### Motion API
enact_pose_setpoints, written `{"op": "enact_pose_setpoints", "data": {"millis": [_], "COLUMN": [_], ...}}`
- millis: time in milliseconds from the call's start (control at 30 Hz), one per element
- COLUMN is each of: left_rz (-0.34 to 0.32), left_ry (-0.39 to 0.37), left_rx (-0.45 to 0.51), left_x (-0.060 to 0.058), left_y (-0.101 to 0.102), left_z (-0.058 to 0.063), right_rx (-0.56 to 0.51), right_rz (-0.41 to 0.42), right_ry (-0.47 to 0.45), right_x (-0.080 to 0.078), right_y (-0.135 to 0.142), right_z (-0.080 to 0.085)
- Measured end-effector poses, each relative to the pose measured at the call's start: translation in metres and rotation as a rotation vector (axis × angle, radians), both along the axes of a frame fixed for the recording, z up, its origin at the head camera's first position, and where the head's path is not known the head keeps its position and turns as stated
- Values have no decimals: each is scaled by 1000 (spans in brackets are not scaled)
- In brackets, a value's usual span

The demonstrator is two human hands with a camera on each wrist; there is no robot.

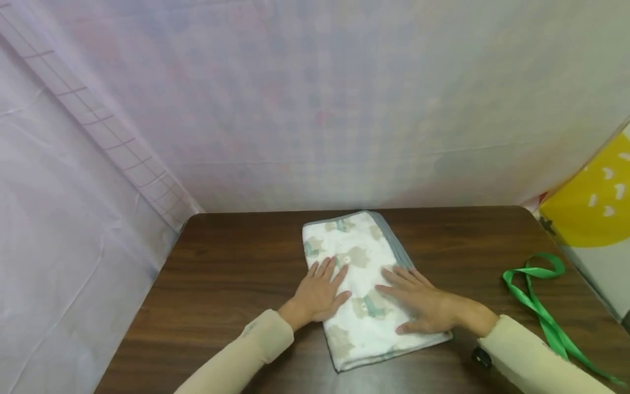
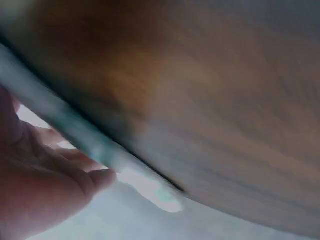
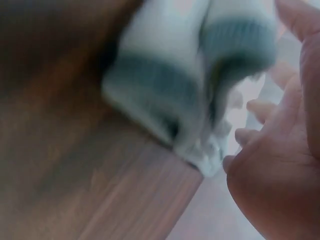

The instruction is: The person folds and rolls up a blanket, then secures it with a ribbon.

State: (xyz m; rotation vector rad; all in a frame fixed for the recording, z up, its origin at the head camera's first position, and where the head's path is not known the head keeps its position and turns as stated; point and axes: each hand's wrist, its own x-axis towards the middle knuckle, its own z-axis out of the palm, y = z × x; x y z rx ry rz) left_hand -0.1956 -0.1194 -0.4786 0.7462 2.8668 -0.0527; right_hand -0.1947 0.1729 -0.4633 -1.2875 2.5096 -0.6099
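A folded white blanket (image 1: 361,328) with a beige and green animal print and grey edging lies on the table in the head view. My left hand (image 1: 319,290) rests on its left side with fingers spread and straight. On its right side, my right hand (image 1: 423,301) lies with fingers extended, near the grey edge. In the left wrist view the blanket's side (image 2: 90,135) runs beside the left hand (image 2: 50,185). The right wrist view is blurred; folded layers of the blanket (image 3: 155,85) show next to the right hand (image 3: 280,150).
A green ribbon (image 1: 546,317) lies loosely looped at the right of the brown wooden table (image 1: 221,273). A small black object (image 1: 481,357) is by the right sleeve. Pale curtains (image 1: 320,109) hang behind and left; a yellow patterned cloth (image 1: 590,202) is at right.
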Motion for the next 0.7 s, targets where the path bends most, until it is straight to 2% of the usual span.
{"op": "enact_pose_setpoints", "data": {"millis": [100, 200, 267, 367, 533, 700], "left_rz": [27, 38, 42, 29, -25, -96], "left_ry": [-6, -72, -115, -150, -143, -142], "left_rx": [14, 68, 80, 86, 55, 69], "left_x": [17, 31, 35, 36, 32, 24], "left_y": [11, 22, 26, 25, 17, 7], "left_z": [3, 3, 1, 0, 0, -2], "right_rx": [-34, -20, -11, -22, -27, 6], "right_rz": [57, 69, 68, 73, 54, -1], "right_ry": [20, 17, 17, 27, 65, 76], "right_x": [-13, -20, -21, -19, -15, -7], "right_y": [5, 7, 8, 8, 5, -3], "right_z": [-4, -8, -12, -18, -24, -24]}}
